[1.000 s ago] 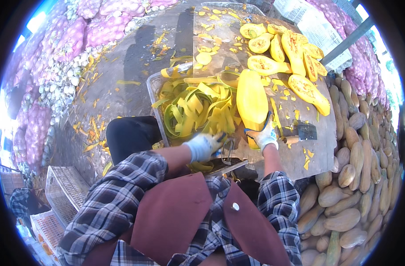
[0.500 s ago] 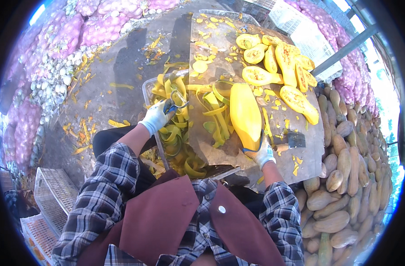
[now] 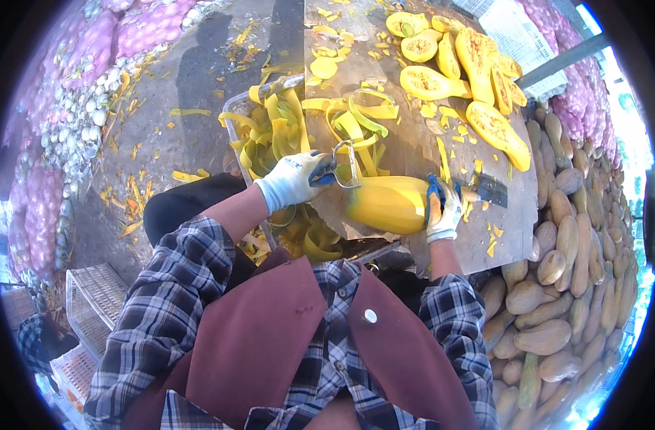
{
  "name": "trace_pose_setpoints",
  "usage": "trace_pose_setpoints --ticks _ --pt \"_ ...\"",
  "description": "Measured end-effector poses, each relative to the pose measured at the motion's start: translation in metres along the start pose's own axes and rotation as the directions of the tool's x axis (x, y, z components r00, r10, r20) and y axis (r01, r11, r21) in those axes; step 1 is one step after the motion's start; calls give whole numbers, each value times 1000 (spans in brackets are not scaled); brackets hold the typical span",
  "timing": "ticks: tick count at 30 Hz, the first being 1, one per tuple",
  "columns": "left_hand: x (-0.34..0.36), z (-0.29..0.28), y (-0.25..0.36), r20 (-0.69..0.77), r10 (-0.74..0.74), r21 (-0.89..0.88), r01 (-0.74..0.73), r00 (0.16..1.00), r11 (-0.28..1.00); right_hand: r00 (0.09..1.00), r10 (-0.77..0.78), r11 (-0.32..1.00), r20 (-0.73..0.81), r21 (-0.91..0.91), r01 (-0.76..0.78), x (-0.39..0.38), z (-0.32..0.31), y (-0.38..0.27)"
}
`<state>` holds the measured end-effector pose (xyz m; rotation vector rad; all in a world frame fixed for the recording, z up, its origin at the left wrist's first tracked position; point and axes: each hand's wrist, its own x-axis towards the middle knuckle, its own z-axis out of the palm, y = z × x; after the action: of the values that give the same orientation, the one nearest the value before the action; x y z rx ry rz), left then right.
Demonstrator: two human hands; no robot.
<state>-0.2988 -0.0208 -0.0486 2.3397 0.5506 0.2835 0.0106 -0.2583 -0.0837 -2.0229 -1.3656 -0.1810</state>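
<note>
- I see the left hand [image 3: 297, 179], gloved, closed around a metal peeler [image 3: 355, 166], whose bent wire frame sticks out to the right.
- I have the right hand [image 3: 443, 209] gripping the right end of a smooth yellow squash [image 3: 388, 204], fingers wrapped over it.
- The squash lies sideways close to the near edge of the counter [image 3: 510, 236], its left end just beside the peeler; I cannot tell whether they touch.
- My worry is rolling: the squash is rounded and looks slick, so an off-centre push could turn it toward that edge.
- If the peeler skids along it, the metal could reach the right hand, and I would not trust a fabric glove to stop it.
- A knife [image 3: 493, 190], broad-bladed and wooden-handled, lies just right of that hand; a careless sweep could knock it.
- Thin, curling peel strips [image 3: 281, 125] fill a clear crate [image 3: 231, 132] on the left.
- At the far right, halved squash [image 3: 498, 132] show rough orange hollows; beyond the counter, uncut squash [image 3: 546, 337] are dull tan and long.
</note>
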Motion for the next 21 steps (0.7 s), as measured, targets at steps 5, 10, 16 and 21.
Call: trace_pose_setpoints --ticks 5,10,16,21 --pt "-4 -3 37 239 68 231 -124 969 965 1000 -9 995 -12 -99 7 -1 -1 15" --pt "-17 14 35 320 49 385 -177 946 906 999 -31 993 40 -115 35 6 -4 22" --pt "-46 -11 -12 323 -196 520 0 926 854 996 -81 988 -24 -137 77 5 -1 22" --pt "-29 -17 28 269 -33 398 -80 963 914 994 -94 986 -60 -146 85 1 -1 23"
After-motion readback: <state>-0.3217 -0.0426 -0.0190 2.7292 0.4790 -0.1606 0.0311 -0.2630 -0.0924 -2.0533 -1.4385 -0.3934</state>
